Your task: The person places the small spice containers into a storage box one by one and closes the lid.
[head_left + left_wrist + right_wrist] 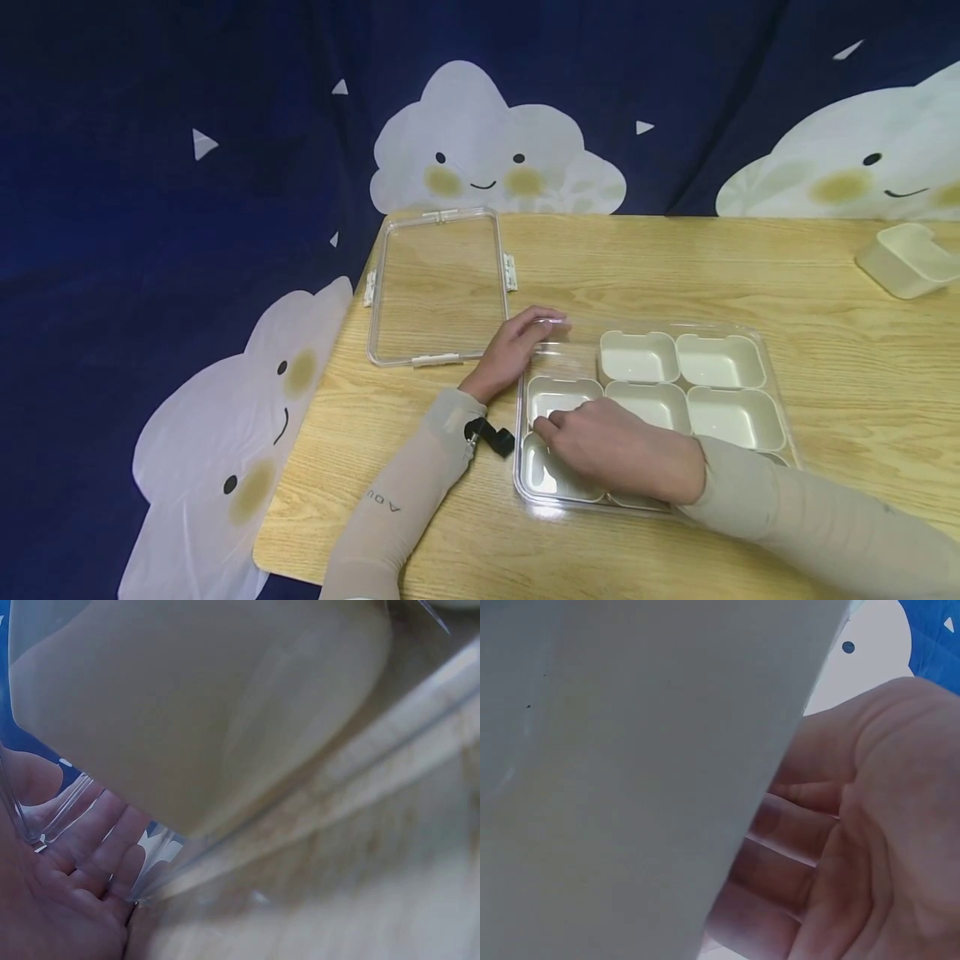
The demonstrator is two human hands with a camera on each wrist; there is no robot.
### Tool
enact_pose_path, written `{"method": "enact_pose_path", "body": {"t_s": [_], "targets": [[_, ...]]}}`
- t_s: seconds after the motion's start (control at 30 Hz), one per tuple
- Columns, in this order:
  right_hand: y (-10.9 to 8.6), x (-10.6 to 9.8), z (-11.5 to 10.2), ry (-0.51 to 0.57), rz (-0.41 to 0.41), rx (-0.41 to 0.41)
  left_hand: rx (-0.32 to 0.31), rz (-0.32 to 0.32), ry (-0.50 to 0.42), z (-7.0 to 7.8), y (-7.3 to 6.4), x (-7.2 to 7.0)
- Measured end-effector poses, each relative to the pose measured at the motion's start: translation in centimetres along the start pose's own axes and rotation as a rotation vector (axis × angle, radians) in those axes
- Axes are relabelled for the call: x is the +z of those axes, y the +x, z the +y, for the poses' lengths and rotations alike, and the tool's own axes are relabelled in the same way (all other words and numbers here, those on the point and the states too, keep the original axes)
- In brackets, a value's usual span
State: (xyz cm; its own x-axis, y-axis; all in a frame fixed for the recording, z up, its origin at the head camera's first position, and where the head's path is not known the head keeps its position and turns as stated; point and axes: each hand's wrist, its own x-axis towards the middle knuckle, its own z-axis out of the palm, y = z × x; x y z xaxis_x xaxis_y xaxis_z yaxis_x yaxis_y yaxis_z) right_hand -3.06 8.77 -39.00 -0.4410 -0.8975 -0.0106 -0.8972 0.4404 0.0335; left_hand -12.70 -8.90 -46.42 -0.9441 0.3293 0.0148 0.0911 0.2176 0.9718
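A clear plastic box on the wooden table holds several cream cups in rows. My left hand grips the box's back left corner, its fingers along the far side. The left wrist view shows these fingers through the clear wall. My right hand reaches over the left column with curled fingers, pinching a cream cup at its near rim. In the right wrist view a broad cream wall covers the curled fingertips. Tabletop shows through the clear bottom at the box's back left slot.
A clear lid with white clips lies on the table behind my left forearm. One loose cream cup with a notched rim stands at the far right. A dark blue curtain with cloud prints hangs behind the table and down its left side.
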Motion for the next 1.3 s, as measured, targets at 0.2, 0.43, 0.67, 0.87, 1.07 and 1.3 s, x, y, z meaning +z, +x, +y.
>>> {"method": "enact_pose_path", "body": {"t_s": [0.2,0.43,0.67,0.87,1.07,1.3], "targets": [[-0.2,-0.3,0.1,0.018,-0.005,-0.003,-0.006,0.000,-0.006,0.0,-0.1,0.0],[-0.4,-1.1,0.4,0.005,-0.013,-0.017,-0.004,-0.007,-0.013,-0.1,0.0,-0.1],[-0.3,-1.8,0.8,0.017,-0.033,0.016,0.002,-0.006,-0.032,-0.2,0.0,0.0],[-0.6,-2.1,1.3,0.023,0.028,0.008,0.004,-0.007,-0.052,-0.2,0.0,0.1],[-1.0,-2.7,1.7,0.020,0.043,0.030,0.001,-0.011,-0.050,-0.2,-0.1,0.1],[-1.3,-3.3,2.3,0.044,0.051,0.083,-0.001,-0.014,-0.055,-0.1,-0.1,0.1]]}}
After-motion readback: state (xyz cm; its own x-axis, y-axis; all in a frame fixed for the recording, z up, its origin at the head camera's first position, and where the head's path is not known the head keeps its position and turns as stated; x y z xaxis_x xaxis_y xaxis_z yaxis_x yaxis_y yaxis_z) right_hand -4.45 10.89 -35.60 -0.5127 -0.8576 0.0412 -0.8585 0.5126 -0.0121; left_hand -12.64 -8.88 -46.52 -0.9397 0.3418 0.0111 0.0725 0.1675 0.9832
